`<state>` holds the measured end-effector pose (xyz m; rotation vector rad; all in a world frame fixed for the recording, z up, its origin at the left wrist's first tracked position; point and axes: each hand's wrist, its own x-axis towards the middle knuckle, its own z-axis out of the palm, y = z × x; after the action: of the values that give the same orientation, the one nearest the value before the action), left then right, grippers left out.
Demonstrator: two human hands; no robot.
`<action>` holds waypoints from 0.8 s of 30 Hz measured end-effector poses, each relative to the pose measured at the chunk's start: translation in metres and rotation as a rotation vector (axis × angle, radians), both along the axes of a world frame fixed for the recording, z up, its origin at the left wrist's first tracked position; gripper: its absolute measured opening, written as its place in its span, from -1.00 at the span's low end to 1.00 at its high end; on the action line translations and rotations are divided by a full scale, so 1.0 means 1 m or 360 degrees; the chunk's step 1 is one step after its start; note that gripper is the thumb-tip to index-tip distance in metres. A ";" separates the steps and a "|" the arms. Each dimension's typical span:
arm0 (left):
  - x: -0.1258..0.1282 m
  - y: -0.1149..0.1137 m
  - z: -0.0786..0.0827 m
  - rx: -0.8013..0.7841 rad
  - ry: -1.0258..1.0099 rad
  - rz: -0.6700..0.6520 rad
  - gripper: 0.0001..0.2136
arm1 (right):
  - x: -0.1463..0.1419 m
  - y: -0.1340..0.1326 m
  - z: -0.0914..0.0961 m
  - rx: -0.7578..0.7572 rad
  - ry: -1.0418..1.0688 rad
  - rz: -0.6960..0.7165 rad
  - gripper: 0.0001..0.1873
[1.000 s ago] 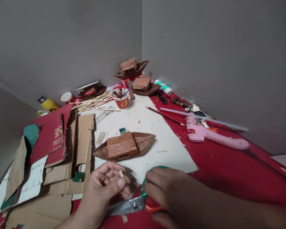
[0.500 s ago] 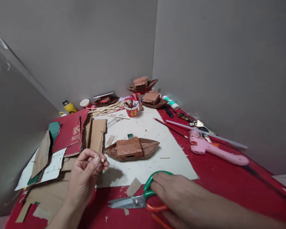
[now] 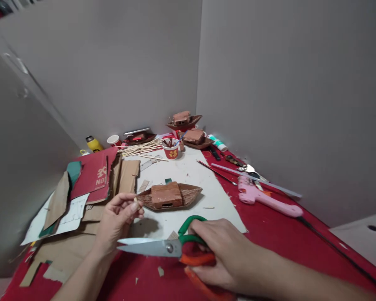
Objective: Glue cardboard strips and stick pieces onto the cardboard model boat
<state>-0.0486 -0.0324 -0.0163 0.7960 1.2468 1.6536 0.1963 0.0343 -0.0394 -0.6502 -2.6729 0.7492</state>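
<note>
My left hand (image 3: 119,219) pinches a short pale wooden stick piece (image 3: 135,201) between thumb and fingers, just left of a brown model boat (image 3: 171,196). The boat rests on a white sheet (image 3: 191,175). My right hand (image 3: 221,251) grips the green and orange handles of a pair of scissors (image 3: 163,247). The scissors are lifted off the red table (image 3: 278,238), blades closed and pointing left toward my left wrist.
Cardboard scraps and a red carton (image 3: 94,177) lie at the left. A pink glue gun (image 3: 263,197) and a long clear rod lie at the right. At the back stand a red paper cup (image 3: 171,149), a bundle of skewers (image 3: 141,147), a yellow bottle (image 3: 93,143) and two more model boats (image 3: 188,125).
My right hand has taken up the scissors and raised them off the table, blades turned left. My left hand moved left with the stick piece, away from the scissors.
</note>
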 end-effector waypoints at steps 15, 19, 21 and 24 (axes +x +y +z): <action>0.009 -0.014 0.003 0.0029 0.0071 -0.0062 -0.78 | -0.005 0.005 0.002 -0.0036 0.0129 -0.0197 -0.72; 0.012 -0.020 -0.001 0.0018 0.0140 -0.0113 -0.79 | -0.007 0.005 -0.001 0.0007 0.0096 -0.0187 -0.74; 0.014 -0.022 -0.004 0.0013 0.0192 -0.0138 -0.79 | -0.006 0.005 -0.002 0.0005 0.0094 -0.0159 -0.70; 0.015 -0.024 -0.010 0.0006 0.0269 -0.0170 -0.78 | -0.006 0.005 -0.004 -0.0014 0.0065 -0.0123 -0.61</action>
<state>-0.0339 -0.0563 -0.0263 1.0046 1.2934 1.5283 0.1905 0.0395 -0.0434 -0.7278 -2.5932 0.7458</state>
